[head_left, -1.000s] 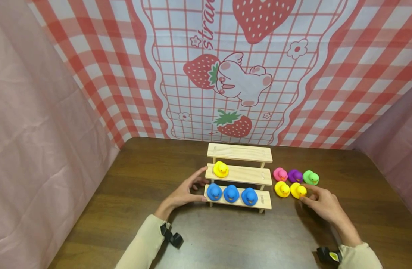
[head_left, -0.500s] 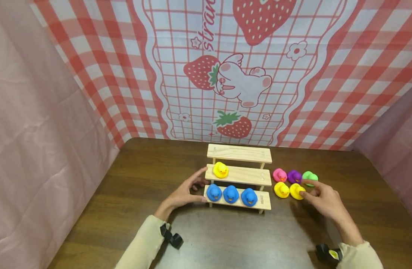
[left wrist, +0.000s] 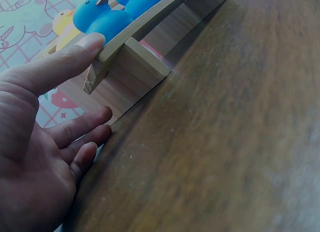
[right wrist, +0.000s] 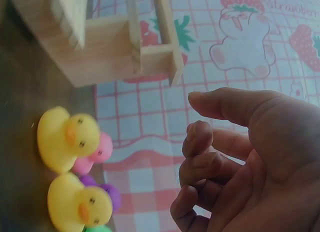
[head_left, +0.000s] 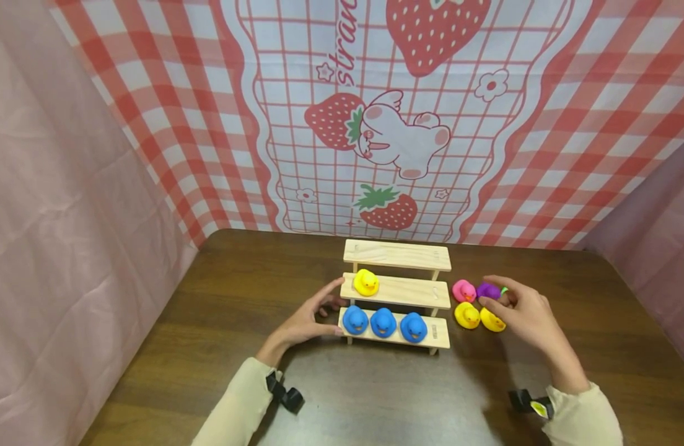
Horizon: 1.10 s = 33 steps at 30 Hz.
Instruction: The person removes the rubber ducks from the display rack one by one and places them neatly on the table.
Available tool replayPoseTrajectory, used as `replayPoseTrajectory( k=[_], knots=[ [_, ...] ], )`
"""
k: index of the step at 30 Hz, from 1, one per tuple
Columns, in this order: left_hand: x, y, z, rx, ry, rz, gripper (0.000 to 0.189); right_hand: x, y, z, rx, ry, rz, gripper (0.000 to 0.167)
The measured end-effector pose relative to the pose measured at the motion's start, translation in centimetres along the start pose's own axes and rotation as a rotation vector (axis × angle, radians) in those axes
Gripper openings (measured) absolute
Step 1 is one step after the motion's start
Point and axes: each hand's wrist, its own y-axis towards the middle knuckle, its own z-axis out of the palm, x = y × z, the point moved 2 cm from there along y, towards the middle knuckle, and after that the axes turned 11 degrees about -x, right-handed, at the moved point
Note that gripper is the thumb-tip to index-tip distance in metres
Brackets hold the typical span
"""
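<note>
1. The left hand (head_left: pixel 305 319) rests against the near end of the rack (left wrist: pixel 131 74), thumb (left wrist: pixel 70 62) on the lowest shelf (head_left: pixel 439 331), the other fingers spread, nothing clasped. It looks like a brace, so the light wood won't slide.
2. The right hand (head_left: pixel 531 322) holds nothing. From the head view it hangs over the loose ducks, loosely curled, thumb and forefinger parted; the right wrist view shows its fingertips clear of them.
3. Nearest that hand are the purple duck (head_left: pixel 487 290) and, mostly hidden behind it, the green duck (head_left: pixel 504 290). Toward the rack sits the pink duck (head_left: pixel 464 290), with two yellow ducks (head_left: pixel 467 315) (head_left: pixel 491 319) in front. The cluster stands apart from the rack, presumably for easy reach.
4. Just beyond the left thumb, three blue ducks (head_left: pixel 383 322) line the lowest shelf; one more yellow duck (head_left: pixel 367 282) stands on the middle shelf (head_left: pixel 409 292), at the left hand's end. Perhaps each shelf keeps one colour.
5. Farther from both hands, the top shelf (head_left: pixel 398 255) is bare, and a strawberry cloth (head_left: pixel 420 148) hangs behind the surface (head_left: pixel 386 402).
</note>
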Motion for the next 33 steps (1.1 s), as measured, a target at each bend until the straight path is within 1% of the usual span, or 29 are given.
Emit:
replayPoseTrajectory(
  k=[3, 10, 16, 19, 28, 33],
  knots=[
    [0.0, 0.0, 0.0, 0.001, 0.003, 0.002, 0.098, 0.9, 0.3, 0.2, 0.003, 0.023, -0.016, 0.045],
    [0.1, 0.0, 0.0, 0.002, 0.009, 0.002, 0.098, 2.9, 0.9, 0.7, 0.041, 0.070, -0.017, 0.044],
    [0.1, 0.0, 0.0, 0.000, 0.002, 0.006, 0.098, 4.6, 1.6, 1.5, 0.046, 0.085, -0.049, 0.044],
    [0.0, -0.1, 0.0, -0.002, -0.002, 0.010, 0.098, 5.6, 1.9, 1.9, 0.063, 0.100, -0.051, 0.046],
    [-0.1, 0.0, 0.0, -0.004, 0.007, -0.011, 0.098, 7.9, 2.6, 3.5, 0.099, 0.155, -0.063, 0.045],
    [0.0, 0.0, 0.0, 0.000, 0.008, -0.014, 0.098, 8.9, 3.1, 4.2, 0.109, 0.165, -0.092, 0.044]
  ],
)
